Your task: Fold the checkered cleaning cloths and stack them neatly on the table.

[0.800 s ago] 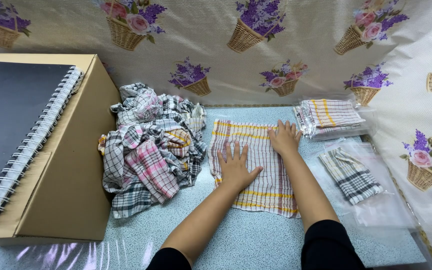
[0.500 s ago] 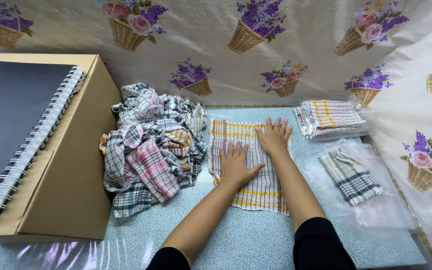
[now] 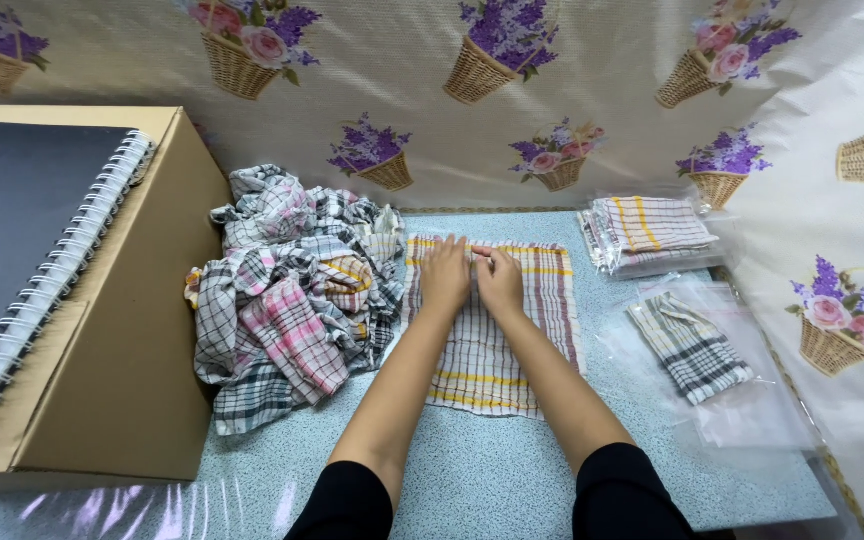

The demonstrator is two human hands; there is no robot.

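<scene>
A checked cloth with yellow and dark red stripes (image 3: 532,340) lies spread flat on the blue speckled table (image 3: 472,470). My left hand (image 3: 445,274) and my right hand (image 3: 500,280) rest side by side, palms down, on the cloth's far middle. The fingers of both point toward the far edge, and the right fingertips touch that edge. Neither hand grips the cloth.
A heap of crumpled checked cloths (image 3: 287,300) lies left of the spread one. A cardboard box (image 3: 127,360) with a black spiral notebook (image 3: 22,230) on top stands at the far left. Bagged folded cloths (image 3: 647,228) and a bagged dark-checked cloth (image 3: 690,345) lie on the right.
My right hand has slid left from the cloth's far right corner to the middle, beside the left hand. My left hand has moved further up the cloth.
</scene>
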